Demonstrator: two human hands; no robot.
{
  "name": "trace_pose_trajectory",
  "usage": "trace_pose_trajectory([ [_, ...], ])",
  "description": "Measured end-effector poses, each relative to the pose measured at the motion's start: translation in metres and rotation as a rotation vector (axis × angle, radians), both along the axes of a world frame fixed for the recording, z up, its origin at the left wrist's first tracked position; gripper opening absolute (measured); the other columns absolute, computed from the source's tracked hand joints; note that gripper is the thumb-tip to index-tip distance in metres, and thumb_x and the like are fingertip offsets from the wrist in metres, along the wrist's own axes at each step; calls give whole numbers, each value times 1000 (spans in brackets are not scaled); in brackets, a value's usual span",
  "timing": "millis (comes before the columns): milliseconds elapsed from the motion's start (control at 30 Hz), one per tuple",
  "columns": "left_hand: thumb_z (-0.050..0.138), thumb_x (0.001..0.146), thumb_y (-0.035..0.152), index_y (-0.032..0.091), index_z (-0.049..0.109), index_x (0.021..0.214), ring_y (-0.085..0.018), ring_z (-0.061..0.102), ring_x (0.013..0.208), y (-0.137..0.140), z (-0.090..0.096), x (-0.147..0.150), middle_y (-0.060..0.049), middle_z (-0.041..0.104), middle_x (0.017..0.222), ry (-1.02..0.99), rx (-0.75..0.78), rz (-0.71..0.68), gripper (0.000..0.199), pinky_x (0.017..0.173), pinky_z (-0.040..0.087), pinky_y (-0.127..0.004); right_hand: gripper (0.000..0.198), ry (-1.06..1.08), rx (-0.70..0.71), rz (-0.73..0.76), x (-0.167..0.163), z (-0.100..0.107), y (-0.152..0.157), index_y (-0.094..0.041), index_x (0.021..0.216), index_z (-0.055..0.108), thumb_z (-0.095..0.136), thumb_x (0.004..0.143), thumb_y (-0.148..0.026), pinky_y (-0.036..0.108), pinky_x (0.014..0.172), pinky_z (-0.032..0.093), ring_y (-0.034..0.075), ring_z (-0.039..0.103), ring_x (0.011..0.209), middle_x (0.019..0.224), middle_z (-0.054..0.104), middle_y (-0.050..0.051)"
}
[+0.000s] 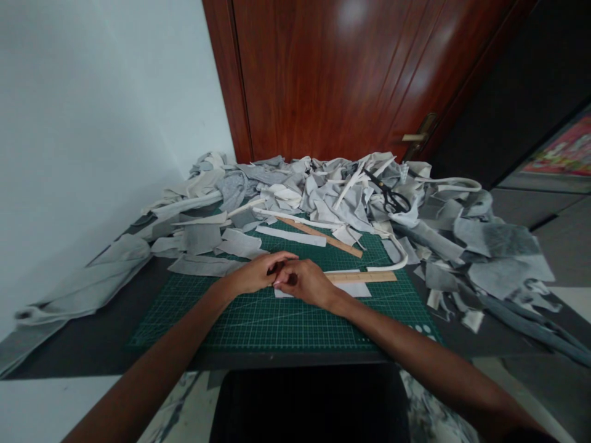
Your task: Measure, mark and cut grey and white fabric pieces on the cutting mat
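Note:
My left hand (253,274) and my right hand (310,283) meet above the middle of a green cutting mat (277,326). Their fingers are curled and pressed together at the tips. Whatever is pinched there, if anything, is hidden or too small to make out. Beneath my right hand lies a wooden ruler (372,277), its left part covered by the hand. Under the ruler a flat white rectangular piece (357,290) rests on the mat. A white piping-like strip (402,253) curves round at the right and touches or nearly touches the ruler.
A second wooden ruler (330,239) lies slantwise beyond my hands, with a pale strip (293,235) beside it. Grey and white fabric scraps (318,197) are heaped along the back and both sides. Black scissors (392,200) rest on the heap. Behind stands a wooden door (323,80).

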State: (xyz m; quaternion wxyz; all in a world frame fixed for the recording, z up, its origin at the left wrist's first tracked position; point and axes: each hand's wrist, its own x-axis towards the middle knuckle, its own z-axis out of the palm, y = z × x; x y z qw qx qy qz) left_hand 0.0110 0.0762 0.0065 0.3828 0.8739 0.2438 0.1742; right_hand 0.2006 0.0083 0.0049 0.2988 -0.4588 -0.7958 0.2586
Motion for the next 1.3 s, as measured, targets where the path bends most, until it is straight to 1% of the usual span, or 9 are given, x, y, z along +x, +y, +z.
trace_pose_trajectory([
  [133, 60, 80, 13, 16, 70, 122, -15, 57, 77, 2, -2, 0, 0, 71, 90, 35, 16, 21, 44, 70, 43, -24, 6, -28, 1, -16, 0, 0, 0, -20, 82, 79, 81, 84, -15, 22, 66, 45, 14, 72, 74, 86, 81, 1],
  [233, 59, 80, 12, 15, 70, 122, -14, 55, 77, 2, -3, -1, 0, 70, 91, 44, 38, 43, 43, 71, 43, -23, 7, -41, 8, 0, 1, -1, 1, -21, 84, 79, 80, 84, -13, 22, 68, 46, 15, 73, 76, 87, 81, 1],
  [333, 61, 86, 16, 16, 70, 121, -13, 53, 72, 2, -2, -1, 2, 67, 84, 55, 54, 41, 36, 67, 41, -22, 8, -49, 7, 6, 6, 1, 0, -21, 85, 79, 81, 84, -14, 22, 67, 45, 15, 73, 75, 87, 81, 1],
  [433, 59, 97, 26, 16, 73, 102, -14, 58, 76, 2, -1, -1, 0, 67, 85, 29, 84, -32, 18, 71, 43, -24, 6, -64, 9, -5, 19, 4, -4, -20, 87, 80, 80, 85, -15, 21, 65, 44, 14, 71, 72, 87, 80, 2],
  [567, 56, 104, 34, 17, 75, 96, -18, 66, 93, 4, -1, 0, -7, 72, 102, -39, 104, -128, 28, 85, 48, -27, 7, -123, 13, -48, 48, 9, -13, -19, 87, 81, 81, 83, -14, 21, 63, 41, 13, 67, 68, 82, 77, 2],
  [833, 54, 107, 39, 18, 78, 100, -17, 68, 97, 11, -5, -1, -9, 72, 106, -48, 114, -171, 32, 88, 50, -27, 4, -134, -1, -69, 100, 15, -25, -17, 84, 81, 80, 84, -14, 21, 59, 40, 11, 61, 62, 76, 74, 2],
  [933, 55, 106, 35, 18, 78, 100, -17, 67, 97, 11, -5, 0, -8, 72, 106, -41, 114, -168, 30, 87, 49, -27, 3, -34, -34, -19, 91, 11, -23, -17, 84, 81, 80, 88, -18, 21, 58, 40, 10, 61, 62, 77, 74, 2],
  [1067, 55, 104, 31, 17, 75, 97, -17, 65, 93, 7, -5, 1, -7, 70, 102, -47, 118, -152, 25, 84, 48, -26, 2, 81, -30, -5, 52, 3, -16, -18, 86, 82, 81, 88, -18, 20, 61, 43, 11, 64, 66, 81, 77, 2],
  [1300, 56, 96, 20, 17, 63, 76, -15, 58, 79, 5, -3, 0, -1, 60, 81, -39, 120, -121, 21, 74, 42, -25, 3, 17, -19, -52, 3, 1, -6, -20, 87, 81, 83, 86, -18, 22, 70, 48, 14, 72, 75, 87, 80, 2],
])
